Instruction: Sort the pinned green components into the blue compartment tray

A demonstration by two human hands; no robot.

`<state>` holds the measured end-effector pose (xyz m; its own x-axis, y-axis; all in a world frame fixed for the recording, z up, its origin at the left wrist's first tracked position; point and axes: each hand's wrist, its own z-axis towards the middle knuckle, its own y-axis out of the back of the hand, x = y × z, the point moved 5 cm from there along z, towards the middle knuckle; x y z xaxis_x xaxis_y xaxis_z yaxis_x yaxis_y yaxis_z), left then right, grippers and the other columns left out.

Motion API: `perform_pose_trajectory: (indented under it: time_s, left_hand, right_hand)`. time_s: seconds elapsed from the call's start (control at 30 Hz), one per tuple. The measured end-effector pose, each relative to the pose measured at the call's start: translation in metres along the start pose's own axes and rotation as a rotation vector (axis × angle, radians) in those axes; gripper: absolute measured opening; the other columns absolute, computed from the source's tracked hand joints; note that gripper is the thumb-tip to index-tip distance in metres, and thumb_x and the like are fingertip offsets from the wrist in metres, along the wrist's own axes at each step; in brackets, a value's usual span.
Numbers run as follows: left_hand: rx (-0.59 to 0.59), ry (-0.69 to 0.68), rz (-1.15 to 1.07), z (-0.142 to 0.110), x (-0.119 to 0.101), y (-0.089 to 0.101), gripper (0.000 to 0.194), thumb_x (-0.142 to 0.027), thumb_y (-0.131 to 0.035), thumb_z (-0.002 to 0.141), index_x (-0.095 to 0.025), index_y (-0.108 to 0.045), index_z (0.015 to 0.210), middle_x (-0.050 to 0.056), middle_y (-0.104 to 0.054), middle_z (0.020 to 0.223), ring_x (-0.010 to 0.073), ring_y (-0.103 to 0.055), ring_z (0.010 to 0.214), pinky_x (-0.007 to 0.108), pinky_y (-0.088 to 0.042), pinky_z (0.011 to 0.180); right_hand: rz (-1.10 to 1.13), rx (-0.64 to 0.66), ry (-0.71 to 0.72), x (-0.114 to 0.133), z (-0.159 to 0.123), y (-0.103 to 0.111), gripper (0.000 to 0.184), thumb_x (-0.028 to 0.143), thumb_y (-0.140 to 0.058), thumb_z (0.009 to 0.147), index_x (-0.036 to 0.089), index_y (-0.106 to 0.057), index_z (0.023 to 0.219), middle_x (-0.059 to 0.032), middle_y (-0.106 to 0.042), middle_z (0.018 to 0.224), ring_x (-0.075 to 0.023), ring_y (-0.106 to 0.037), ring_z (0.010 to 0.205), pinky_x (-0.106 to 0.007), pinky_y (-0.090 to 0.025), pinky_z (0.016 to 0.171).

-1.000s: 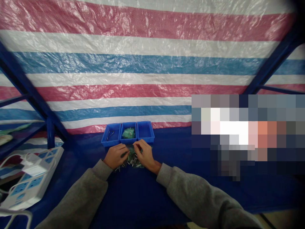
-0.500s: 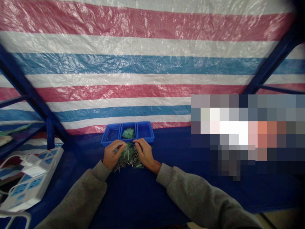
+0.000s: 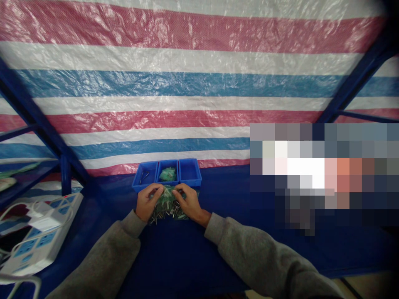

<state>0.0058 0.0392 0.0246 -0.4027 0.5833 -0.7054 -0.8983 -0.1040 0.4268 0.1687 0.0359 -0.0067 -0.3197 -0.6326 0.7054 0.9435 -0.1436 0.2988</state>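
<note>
A clear, green-tinted plastic bag of small metal pins lies on the blue table cover, just in front of a blue three-compartment tray. My left hand and my right hand rest on the bag's upper part, their fingers pinching the plastic from either side. A green packet sits in the tray's middle compartment. A few dark metal pieces lie in its left compartment.
A white power strip with blue sockets and white cables lies at the lower left. Blue metal frame bars run along a striped tarpaulin. A pixelated blurred patch covers the right side.
My fingers have drawn closer together on the bag's upper edge. The bag has shifted slightly with them, while the tray has stayed in place.
</note>
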Motion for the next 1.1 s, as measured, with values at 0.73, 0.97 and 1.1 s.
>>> perform_pose_trajectory:
  time_s: [0.73,0.97,1.1]
  left_hand:
    - [0.021,-0.013,0.110,-0.001,0.005,-0.006,0.021,-0.035,-0.060,0.080,-0.015,-0.064,0.084,0.003,-0.068,0.077,0.0150,-0.062,0.068,0.025,-0.051,0.066]
    - [0.052,-0.134,0.250,-0.003,-0.006,-0.007,0.022,-0.034,-0.054,0.084,-0.015,-0.064,0.082,0.005,-0.066,0.075,0.0152,-0.060,0.070,0.026,-0.048,0.068]
    - [0.004,-0.151,0.284,-0.003,-0.005,-0.003,0.022,-0.034,-0.054,0.084,-0.016,-0.064,0.074,0.002,-0.063,0.067,0.0135,-0.058,0.064,0.025,-0.046,0.064]
  right_hand:
    - [-0.040,0.017,0.046,0.003,0.001,0.000,0.019,0.029,-0.048,0.089,0.018,-0.058,0.079,-0.0036,-0.058,0.077,-0.0147,-0.054,0.071,-0.025,-0.043,0.068]
    - [-0.025,0.021,0.058,0.006,0.000,0.001,0.019,0.028,-0.048,0.089,0.019,-0.061,0.079,-0.0027,-0.059,0.075,-0.0144,-0.055,0.072,-0.025,-0.043,0.067]
    - [-0.011,-0.002,0.051,0.005,0.000,0.002,0.017,0.029,-0.049,0.088,0.018,-0.061,0.090,-0.0038,-0.060,0.079,-0.0145,-0.055,0.071,-0.025,-0.044,0.066]
